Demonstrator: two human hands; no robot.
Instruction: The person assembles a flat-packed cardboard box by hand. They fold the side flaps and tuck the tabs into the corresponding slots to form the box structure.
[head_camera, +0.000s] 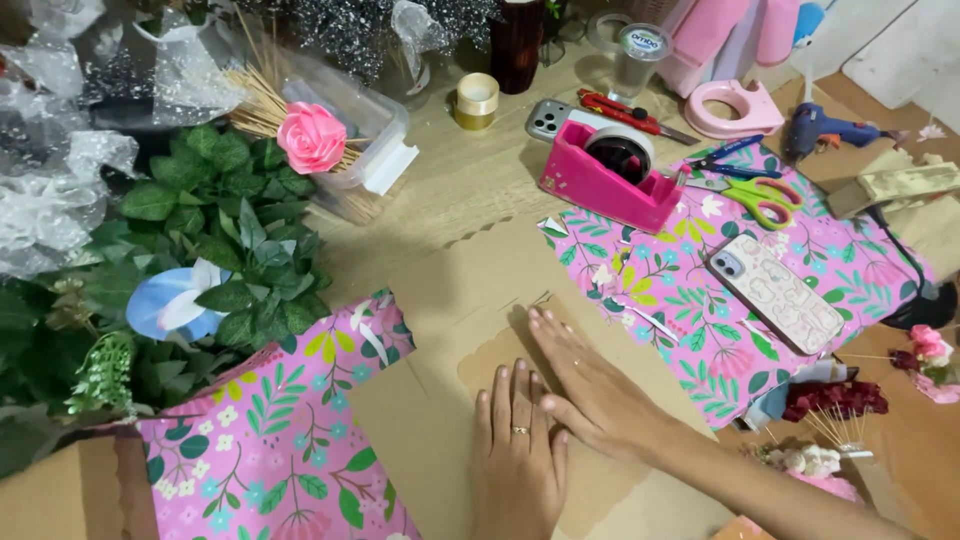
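Note:
My left hand (517, 450) lies flat, fingers together, on a brown kraft paper sheet (450, 300) near the bottom centre; a ring shows on one finger. Partly overlapping it, my right hand (590, 380) also presses flat on the same sheet, fingers pointing up-left. The brown sheet has a scalloped edge and is the plain back of pink floral wrapping paper (260, 450), which shows at lower left and again at right (690, 300). Neither hand holds anything.
A pink tape dispenser (610, 175), scissors (755, 195), a phone in a patterned case (778, 293), a second phone (548, 118), a glue gun (830, 128) and a gold tape roll (477, 100) lie beyond. Green foliage (220, 230) and a pink paper rose (311, 137) stand left.

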